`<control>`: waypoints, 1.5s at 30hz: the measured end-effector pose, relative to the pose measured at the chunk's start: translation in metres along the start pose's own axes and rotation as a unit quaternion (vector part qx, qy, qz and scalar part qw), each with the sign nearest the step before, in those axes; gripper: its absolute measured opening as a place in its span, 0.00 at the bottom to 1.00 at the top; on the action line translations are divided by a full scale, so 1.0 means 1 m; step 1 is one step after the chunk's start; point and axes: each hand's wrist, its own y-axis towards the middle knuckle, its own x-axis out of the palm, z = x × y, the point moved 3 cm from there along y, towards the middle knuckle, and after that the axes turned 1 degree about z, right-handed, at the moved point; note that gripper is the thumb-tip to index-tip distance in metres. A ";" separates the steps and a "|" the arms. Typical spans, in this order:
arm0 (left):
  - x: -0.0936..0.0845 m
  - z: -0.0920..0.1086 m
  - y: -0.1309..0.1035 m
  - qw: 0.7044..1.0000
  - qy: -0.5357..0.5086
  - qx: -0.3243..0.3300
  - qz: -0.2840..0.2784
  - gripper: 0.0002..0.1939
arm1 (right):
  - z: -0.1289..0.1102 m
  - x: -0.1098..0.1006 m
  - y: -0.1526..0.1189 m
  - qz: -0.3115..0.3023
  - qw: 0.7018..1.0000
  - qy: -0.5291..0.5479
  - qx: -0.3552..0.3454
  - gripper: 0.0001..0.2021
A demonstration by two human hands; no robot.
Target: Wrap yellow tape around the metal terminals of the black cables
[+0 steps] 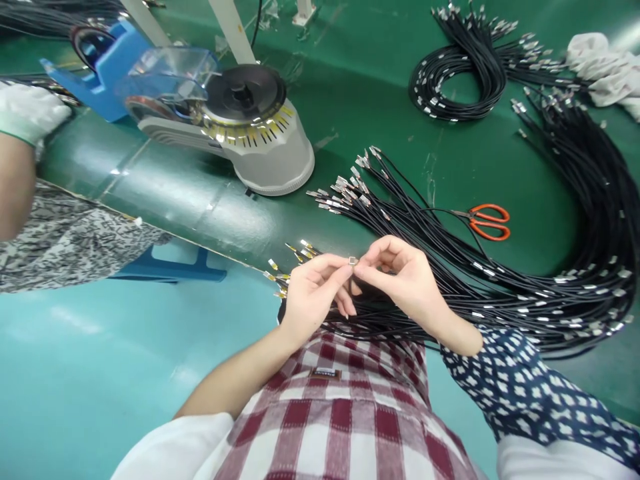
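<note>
One small pale piece sits between the fingertips of both hands, left of the orange-handled scissors and nearer the wearer. The left grip pinches it, thumb against forefinger; the right grip pinches its other side, also nearly closed. Around the scissors' near side and right sweeps one large bundle of black cables, too many to count. Beyond the scissors on the bench lies one cable coil; to their left stands one tape dispenser.
</note>
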 end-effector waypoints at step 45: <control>0.002 -0.008 0.005 0.987 -0.149 -0.060 -0.003 0.11 | -0.004 0.013 0.000 0.085 0.988 0.093 -0.089 0.22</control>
